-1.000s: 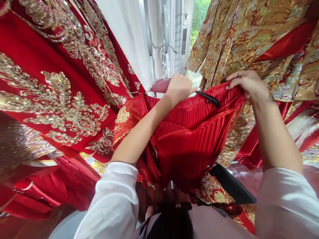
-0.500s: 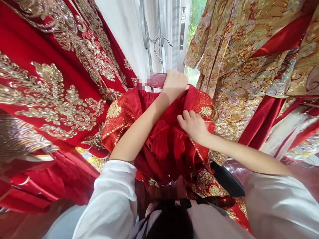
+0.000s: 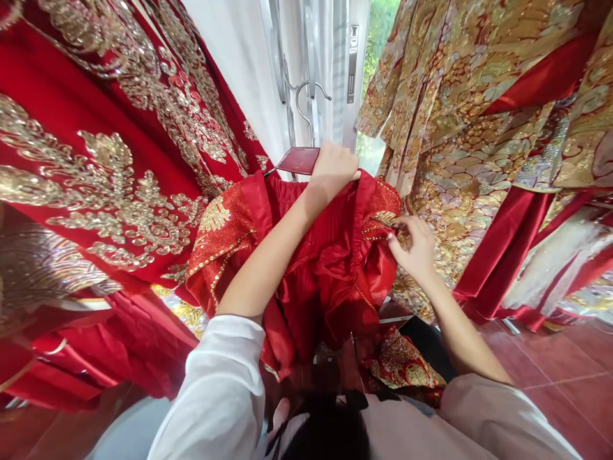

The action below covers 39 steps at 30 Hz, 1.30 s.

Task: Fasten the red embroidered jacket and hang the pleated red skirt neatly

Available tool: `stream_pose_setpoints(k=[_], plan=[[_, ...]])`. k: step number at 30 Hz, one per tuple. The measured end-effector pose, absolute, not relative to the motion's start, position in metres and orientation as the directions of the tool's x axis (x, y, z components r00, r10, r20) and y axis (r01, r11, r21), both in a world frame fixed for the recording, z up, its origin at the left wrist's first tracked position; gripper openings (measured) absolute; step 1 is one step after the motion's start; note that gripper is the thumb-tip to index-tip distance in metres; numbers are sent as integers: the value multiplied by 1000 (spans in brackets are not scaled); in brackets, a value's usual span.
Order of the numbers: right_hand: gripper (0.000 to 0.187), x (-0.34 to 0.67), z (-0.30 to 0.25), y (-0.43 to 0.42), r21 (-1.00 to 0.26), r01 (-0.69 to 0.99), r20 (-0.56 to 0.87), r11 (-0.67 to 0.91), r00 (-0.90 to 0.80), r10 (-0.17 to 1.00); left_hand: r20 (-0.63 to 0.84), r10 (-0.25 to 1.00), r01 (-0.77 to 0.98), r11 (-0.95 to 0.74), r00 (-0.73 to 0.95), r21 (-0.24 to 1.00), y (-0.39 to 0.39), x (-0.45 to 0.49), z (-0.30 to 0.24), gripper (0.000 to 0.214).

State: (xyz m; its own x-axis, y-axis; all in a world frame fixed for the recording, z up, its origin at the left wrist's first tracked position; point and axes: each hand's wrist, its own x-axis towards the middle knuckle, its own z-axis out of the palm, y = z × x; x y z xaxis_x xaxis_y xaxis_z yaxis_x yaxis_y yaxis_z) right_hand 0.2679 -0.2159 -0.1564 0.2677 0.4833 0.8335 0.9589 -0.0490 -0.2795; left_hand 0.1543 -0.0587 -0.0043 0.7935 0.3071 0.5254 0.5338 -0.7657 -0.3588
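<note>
A red garment (image 3: 330,230) with gold embroidery and beaded trim hangs in front of me, its upper edge gathered. It is on a dark red hanger (image 3: 299,161) with a metal hook. My left hand (image 3: 335,164) is closed around the right part of this hanger; the forearm crosses over the garment and covers some of it. At the garment's right side, my right hand (image 3: 416,246) pinches the embroidered edge between thumb and fingers. The garment's lower part falls into shadow.
To the left hangs a red dress (image 3: 138,172) with gold sequin work. Gold patterned garments (image 3: 454,128) hang at the right, close to my right hand. Behind the hanger are a white curtain (image 3: 230,57) and a door edge (image 3: 353,70). Reddish floor tiles (image 3: 569,370) show at lower right.
My right hand has moved right, from the garment's inner front to its outer right edge, which it now pinches. That side has folded inward. My left hand keeps its grip on the hanger.
</note>
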Motion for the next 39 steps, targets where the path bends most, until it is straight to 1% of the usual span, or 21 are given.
stream_pose_setpoints(k=[2, 5, 7, 9, 12, 13, 14, 15, 16, 18, 20, 22, 24, 26, 28, 30, 32, 34, 36, 37, 39], plan=[[28, 274, -176, -219, -271, 962, 805, -41, 250, 538, 514, 326, 537, -773, 794, -339, -59, 156, -3, 34], [31, 278, -200, -226, -320, 945, 734, -61, 288, 615, 497, 341, 531, -788, 798, -310, -59, 157, -2, 33], [28, 282, -207, -236, -352, 931, 715, -98, 335, 614, 504, 340, 528, -797, 794, -294, -58, 158, -3, 32], [27, 286, -209, -249, -361, 915, 761, -181, 401, 510, 527, 342, 536, -799, 778, -273, -57, 160, -4, 32], [18, 285, -212, -265, -381, 875, 849, -298, 459, 261, 557, 351, 551, -799, 752, -241, -56, 164, -6, 31], [16, 281, -216, -267, -383, 871, 858, -307, 459, 231, 563, 353, 553, -800, 747, -232, -56, 166, -6, 32], [17, 275, -221, -266, -378, 877, 860, -298, 452, 238, 564, 354, 552, -803, 746, -226, -56, 167, -7, 32], [19, 268, -227, -262, -366, 889, 850, -277, 440, 289, 561, 355, 550, -805, 748, -223, -56, 168, -7, 32], [24, 259, -234, -257, -349, 903, 824, -251, 423, 377, 555, 356, 547, -807, 752, -223, -57, 168, -7, 32], [33, 242, -243, -242, -324, 920, 723, -218, 390, 570, 537, 349, 534, -811, 768, -238, -57, 166, -8, 32], [36, 228, -242, -230, -328, 922, 600, -207, 372, 708, 519, 314, 496, -829, 795, -258, -58, 159, -7, 32], [28, 222, -228, -226, -380, 913, 510, -148, 340, 790, 494, 223, 400, -871, 840, -287, -58, 144, -5, 33], [20, 224, -203, -229, -476, 878, 487, -43, 303, 819, 500, 95, 285, -904, 861, -319, -57, 121, -2, 38], [20, 230, -173, -234, -530, 848, 584, 29, 340, 737, 570, 36, 269, -905, 821, -330, -55, 91, 3, 44], [22, 236, -144, -234, -511, 859, 732, 29, 417, 539, 672, 99, 378, -882, 734, -282, -50, 60, 7, 48], [26, 238, -122, -224, -473, 881, 804, -34, 446, 393, 727, 202, 492, -845, 656, -208, -44, 37, 10, 50], [32, 236, -107, -207, -452, 881, 794, -139, 468, 388, 724, 232, 522, -828, 650, -203, -40, 31, 10, 51], [35, 231, -102, -187, -421, 867, 755, -266, 498, 427, 667, 164, 457, -841, 727, -291, -41, 42, 9, 51], [29, 228, -102, -174, -370, 861, 726, -350, 503, 470, 580, 79, 360, -848, 811, -388, -46, 66, 8, 49], [23, 228, -103, -171, -347, 866, 720, -361, 492, 489, 545, 52, 325, -848, 837, -418, -48, 80, 7, 47], [14, 234, -105, -171, -331, 886, 728, -324, 459, 510, 510, 57, 316, -842, 858, -437, -50, 107, 8, 44]])
